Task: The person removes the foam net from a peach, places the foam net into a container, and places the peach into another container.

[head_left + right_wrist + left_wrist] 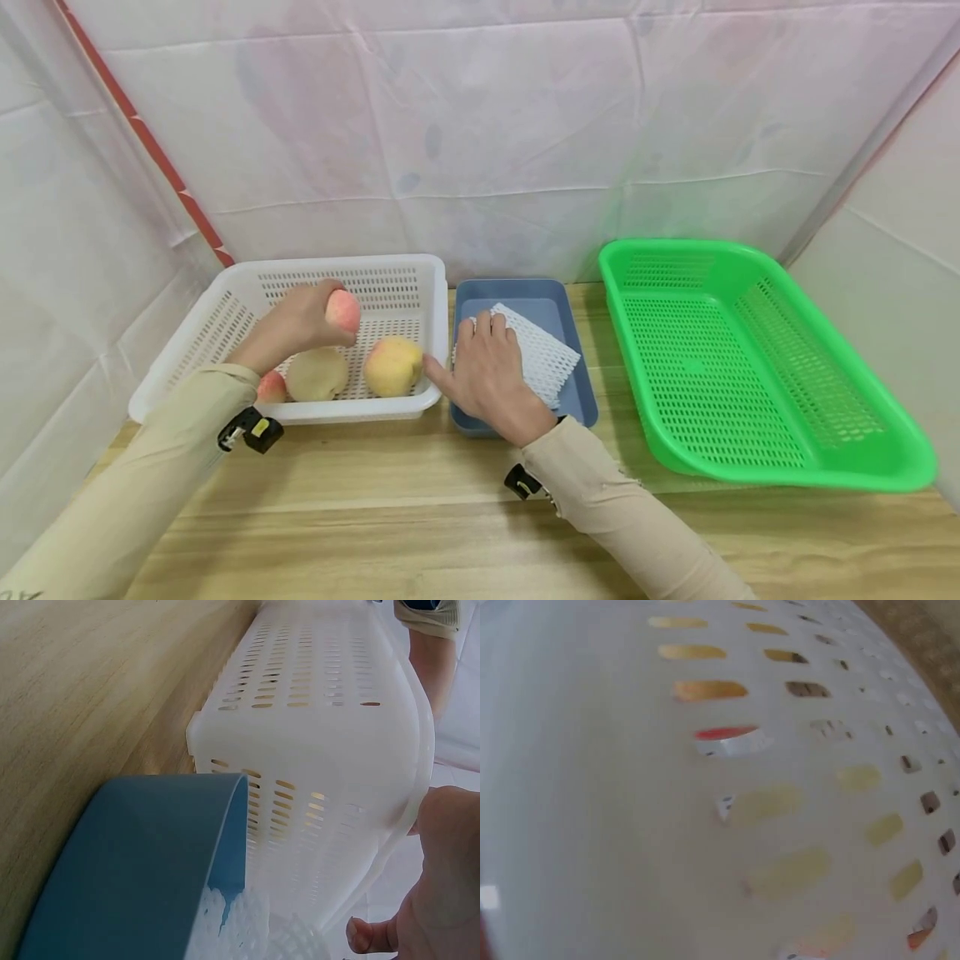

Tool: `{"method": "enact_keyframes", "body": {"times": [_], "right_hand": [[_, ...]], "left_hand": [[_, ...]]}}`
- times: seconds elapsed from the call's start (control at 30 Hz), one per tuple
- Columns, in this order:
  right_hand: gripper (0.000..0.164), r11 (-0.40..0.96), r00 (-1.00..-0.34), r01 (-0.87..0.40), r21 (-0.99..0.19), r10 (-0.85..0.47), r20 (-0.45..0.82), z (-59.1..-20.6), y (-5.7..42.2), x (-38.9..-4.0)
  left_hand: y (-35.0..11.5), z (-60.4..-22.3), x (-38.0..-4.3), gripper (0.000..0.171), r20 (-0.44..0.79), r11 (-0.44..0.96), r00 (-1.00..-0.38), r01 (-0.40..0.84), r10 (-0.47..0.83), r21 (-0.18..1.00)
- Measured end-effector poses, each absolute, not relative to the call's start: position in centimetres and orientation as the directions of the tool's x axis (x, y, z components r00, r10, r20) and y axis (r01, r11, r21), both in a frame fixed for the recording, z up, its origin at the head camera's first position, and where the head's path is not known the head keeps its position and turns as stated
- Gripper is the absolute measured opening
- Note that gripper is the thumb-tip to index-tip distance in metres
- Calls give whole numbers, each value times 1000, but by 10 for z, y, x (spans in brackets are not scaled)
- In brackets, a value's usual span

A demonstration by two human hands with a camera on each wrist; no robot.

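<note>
My left hand grips a pink peach above the white basket. Below it in the basket lie a yellow and red peach, a pale yellowish fruit and a partly covered reddish one. Over the blue tray, my right hand reaches toward the white foam fruit nets, its thumb beside the basket's rim. In the right wrist view the thumb and a finger of the right hand stand apart, with nothing visible between them. Only the basket's slotted wall fills the left wrist view.
A large green basket stands to the right of the tray. All three containers rest on a wooden table, backed by a pale cloth wall and with cloth at both sides.
</note>
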State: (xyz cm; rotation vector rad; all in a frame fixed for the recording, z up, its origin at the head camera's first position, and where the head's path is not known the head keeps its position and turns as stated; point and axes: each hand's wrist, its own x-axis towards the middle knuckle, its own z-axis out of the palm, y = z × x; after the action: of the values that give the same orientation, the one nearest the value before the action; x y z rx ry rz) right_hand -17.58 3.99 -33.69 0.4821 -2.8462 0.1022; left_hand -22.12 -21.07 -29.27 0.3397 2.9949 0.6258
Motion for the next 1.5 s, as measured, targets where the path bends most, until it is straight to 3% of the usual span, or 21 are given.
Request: {"method": "enact_keyframes", "body": {"times": [0.17, 0.4, 0.6, 0.93, 1.27, 1.5], "right_hand": [[63, 941, -909, -337, -35, -315, 273, -337, 41, -176], [60, 934, -902, -351, -68, -317, 292, -340, 43, -176], [59, 928, -901, -360, -96, -319, 293, -342, 43, -176], [56, 923, -892, -371, -100, -325, 314, -341, 45, -176], [58, 926, -892, -366, -96, -320, 319, -340, 46, -175], [71, 928, -918, -353, -122, -318, 237, -328, 56, -166]], "left_hand": [[-204, -295, -226, 80, -97, 918, -968, 186, 233, 349], [-192, -307, -227, 67, -67, 913, -960, 235, 272, 334], [-189, -317, -228, 73, -79, 930, -966, 213, 247, 298], [-191, -325, -232, 66, -152, 953, -961, 192, 231, 235], [-190, -316, -227, 77, -206, 934, -940, 204, 270, 293], [-189, -302, -210, 62, -90, 913, -963, 209, 255, 351]]}}
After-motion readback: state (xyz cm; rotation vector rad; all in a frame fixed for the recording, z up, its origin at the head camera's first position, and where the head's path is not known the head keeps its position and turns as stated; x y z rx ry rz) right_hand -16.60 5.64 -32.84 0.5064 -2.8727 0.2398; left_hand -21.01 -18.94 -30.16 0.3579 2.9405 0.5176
